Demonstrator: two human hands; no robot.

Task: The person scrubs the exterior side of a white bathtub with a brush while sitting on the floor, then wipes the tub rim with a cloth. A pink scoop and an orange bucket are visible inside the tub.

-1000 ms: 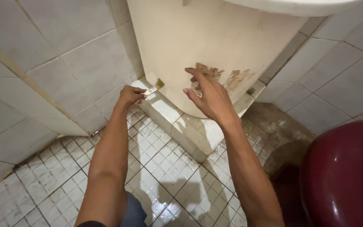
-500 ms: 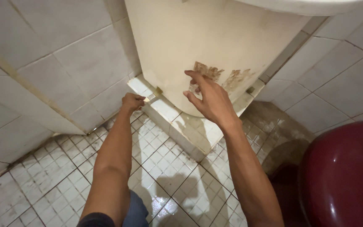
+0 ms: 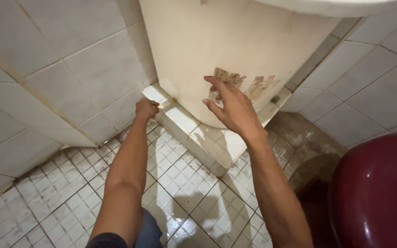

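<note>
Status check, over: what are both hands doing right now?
Left hand closed on small scraper at tiled ledge. Right hand open, fingertips on stained cream pedestal. Nothing between them.

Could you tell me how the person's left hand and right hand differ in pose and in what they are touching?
The left hand is closed in a fist around a small scraper at the tiled step; the right hand is open, fingers spread, holding nothing. The left hand works low by the corner; the right hand is raised against the stained patch on the basin. Both are bare and stretched forward.
</note>
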